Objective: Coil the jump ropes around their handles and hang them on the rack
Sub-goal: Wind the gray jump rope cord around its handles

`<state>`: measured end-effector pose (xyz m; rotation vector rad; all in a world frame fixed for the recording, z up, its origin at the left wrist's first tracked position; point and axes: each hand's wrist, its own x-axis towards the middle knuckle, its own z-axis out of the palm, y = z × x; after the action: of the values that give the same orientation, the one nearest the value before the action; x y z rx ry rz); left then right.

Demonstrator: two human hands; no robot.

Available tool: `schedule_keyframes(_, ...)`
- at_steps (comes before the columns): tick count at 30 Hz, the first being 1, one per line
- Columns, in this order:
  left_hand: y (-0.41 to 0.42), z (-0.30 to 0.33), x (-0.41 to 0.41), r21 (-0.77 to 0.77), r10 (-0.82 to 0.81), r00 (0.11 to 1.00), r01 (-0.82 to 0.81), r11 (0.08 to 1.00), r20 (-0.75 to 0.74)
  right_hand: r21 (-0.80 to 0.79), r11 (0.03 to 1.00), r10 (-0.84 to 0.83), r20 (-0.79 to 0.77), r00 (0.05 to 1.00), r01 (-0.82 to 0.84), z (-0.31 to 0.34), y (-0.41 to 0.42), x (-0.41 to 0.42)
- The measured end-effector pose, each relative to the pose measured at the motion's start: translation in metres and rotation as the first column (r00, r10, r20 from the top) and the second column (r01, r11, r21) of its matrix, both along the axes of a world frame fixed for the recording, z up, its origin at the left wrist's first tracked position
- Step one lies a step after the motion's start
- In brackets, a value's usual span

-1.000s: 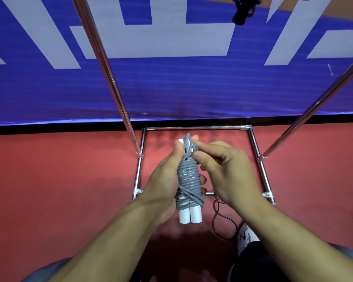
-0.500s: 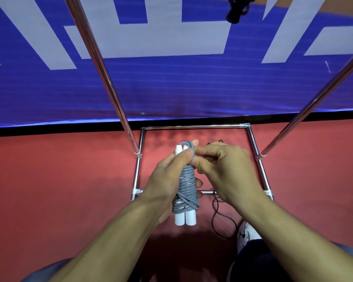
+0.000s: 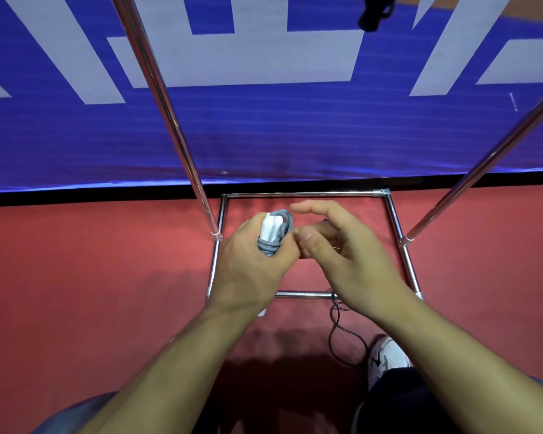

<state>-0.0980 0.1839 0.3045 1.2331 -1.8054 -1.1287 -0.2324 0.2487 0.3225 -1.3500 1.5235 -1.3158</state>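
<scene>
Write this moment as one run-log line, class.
left hand: grips coiled grey jump rope | right hand: beside it, holding nothing | rack: bundle not yet hung

Red floor (image 3: 76,292), matte and slightly textured, fills the lower half of the view. Behind it a blue banner (image 3: 295,130) spans the full width, printed with big pale grey block shapes (cropped, unreadable). A black strip (image 3: 76,198) runs along the banner's bottom edge where it meets the floor. At the banner's upper right corner a sliver of orange-brown surface (image 3: 533,3) shows. A thin black cable (image 3: 336,327) snakes on the floor well in front of the banner, right of centre. Lighting is even and indoor-looking, with a soft dark shadow (image 3: 279,346) on the floor near the cable and faint glare along the banner's lower edge.
</scene>
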Motion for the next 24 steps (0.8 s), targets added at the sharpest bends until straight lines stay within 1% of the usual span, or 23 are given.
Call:
schedule_keyframes(2, 0.001, 0.001, 0.002, -0.071, -0.009, 0.998, 0.014, 0.997, 0.065, -0.038, 0.999, -0.001, -0.180, 0.984, -0.006, -0.001, 0.000, -0.002)
schedule_keyframes(4, 0.000, 0.001, 0.002, -0.134, -0.018, 0.992, 0.035, 0.990, 0.126, -0.085, 0.996, -0.006, -0.304, 0.953, -0.021, -0.001, -0.001, -0.005)
schedule_keyframes(6, 0.001, 0.000, 0.001, -0.175, -0.029, 0.985, 0.059, 0.983, 0.170, -0.157, 0.987, -0.059, -0.450, 0.891, -0.015, -0.004, -0.003, -0.009)
schedule_keyframes(8, 0.002, -0.001, 0.001, -0.161, -0.043, 0.983, 0.072, 0.984, 0.176, -0.242, 0.970, -0.123, -0.551, 0.825, -0.017, -0.008, -0.006, -0.012)
schedule_keyframes(10, 0.002, -0.001, 0.001, -0.118, -0.063, 0.983, 0.084, 0.989, 0.172, -0.270, 0.962, -0.130, -0.593, 0.795, -0.044, -0.010, -0.007, -0.013)
schedule_keyframes(15, 0.002, -0.005, 0.004, -0.077, -0.091, 0.980, 0.106, 0.991, 0.176, -0.191, 0.979, -0.069, -0.651, 0.756, -0.075, -0.007, -0.008, -0.017)
schedule_keyframes(19, 0.005, -0.003, 0.008, -0.075, -0.157, 0.968, 0.174, 0.982, 0.198, -0.106, 0.990, -0.007, -0.704, 0.711, -0.095, -0.003, -0.008, -0.014)
schedule_keyframes(22, 0.007, 0.002, 0.010, 0.033, -0.223, 0.969, 0.221, 0.975, 0.103, -0.043, 0.996, 0.027, -0.725, 0.689, -0.084, -0.007, -0.006, -0.014)
schedule_keyframes(23, 0.007, 0.003, 0.010, 0.057, -0.241, 0.968, 0.237, 0.970, 0.066, -0.032, 0.996, 0.033, -0.730, 0.682, -0.082, -0.009, -0.006, -0.014)
schedule_keyframes(24, 0.007, 0.004, 0.010, 0.050, -0.247, 0.968, 0.245, 0.968, 0.041, -0.031, 0.996, 0.033, -0.739, 0.673, -0.083, -0.011, -0.006, -0.014)
